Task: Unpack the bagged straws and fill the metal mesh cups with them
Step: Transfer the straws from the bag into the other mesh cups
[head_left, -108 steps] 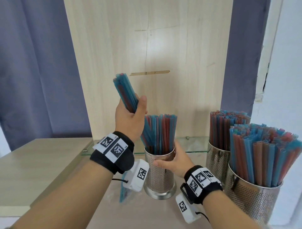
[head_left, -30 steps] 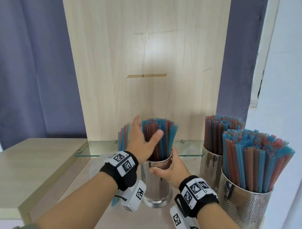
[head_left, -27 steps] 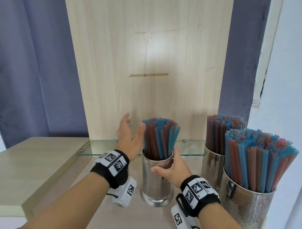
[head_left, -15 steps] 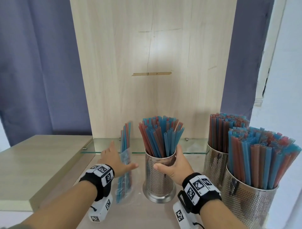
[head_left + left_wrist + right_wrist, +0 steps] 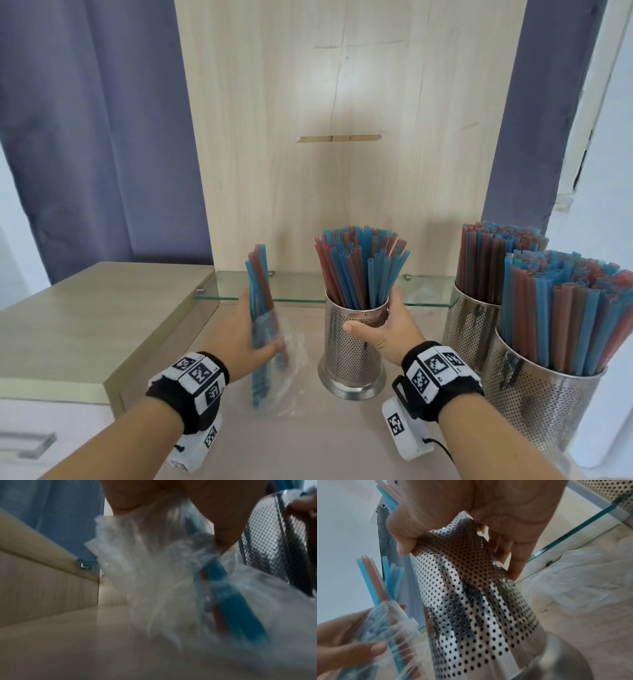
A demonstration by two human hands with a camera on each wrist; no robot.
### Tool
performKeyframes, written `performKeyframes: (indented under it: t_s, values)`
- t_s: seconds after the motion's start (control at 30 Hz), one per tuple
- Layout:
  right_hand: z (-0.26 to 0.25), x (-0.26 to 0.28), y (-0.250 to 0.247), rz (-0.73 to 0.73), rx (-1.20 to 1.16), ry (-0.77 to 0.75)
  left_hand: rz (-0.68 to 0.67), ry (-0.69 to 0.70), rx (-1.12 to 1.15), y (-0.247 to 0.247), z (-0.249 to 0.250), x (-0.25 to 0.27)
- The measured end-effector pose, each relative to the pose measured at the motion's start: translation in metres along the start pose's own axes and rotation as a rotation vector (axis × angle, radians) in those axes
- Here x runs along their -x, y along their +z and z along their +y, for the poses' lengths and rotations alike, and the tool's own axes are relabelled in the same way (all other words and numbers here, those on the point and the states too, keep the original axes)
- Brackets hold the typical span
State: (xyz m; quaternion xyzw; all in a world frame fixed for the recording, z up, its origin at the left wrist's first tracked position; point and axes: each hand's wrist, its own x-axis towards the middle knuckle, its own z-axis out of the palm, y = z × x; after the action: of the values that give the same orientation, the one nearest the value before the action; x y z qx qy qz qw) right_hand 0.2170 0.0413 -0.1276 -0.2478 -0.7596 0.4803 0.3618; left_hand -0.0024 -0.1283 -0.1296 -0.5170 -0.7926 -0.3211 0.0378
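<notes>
Left hand gripping bagged straws, thumb and fingers wrapping clear bag mid-length; straw tops sticking out of open mouth, likely for pulling next bundle free. Bundle standing near-upright just left of middle mesh cup. Right hand clasping cup wall near rim, probably steadying it for filling. Both forearms reaching forward, low over counter. Two fuller cups standing right.

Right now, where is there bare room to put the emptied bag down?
The raised wooden top left of the left hand is bare. So is the counter in front of the middle cup, between both wrists. The right side is crowded: two full cups stand close together.
</notes>
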Motion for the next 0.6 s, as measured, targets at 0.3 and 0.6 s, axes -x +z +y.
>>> performKeyframes:
  t_s: [0.3, 0.6]
  values:
    - [-0.012, 0.001, 0.000, -0.014, 0.129, 0.066, -0.040, -0.030, 0.090, 0.010, -0.002, 0.003]
    - [-0.086, 0.062, 0.058, 0.512, 0.464, -0.611, -0.002, -0.024, 0.111, 0.013, -0.003, 0.005]
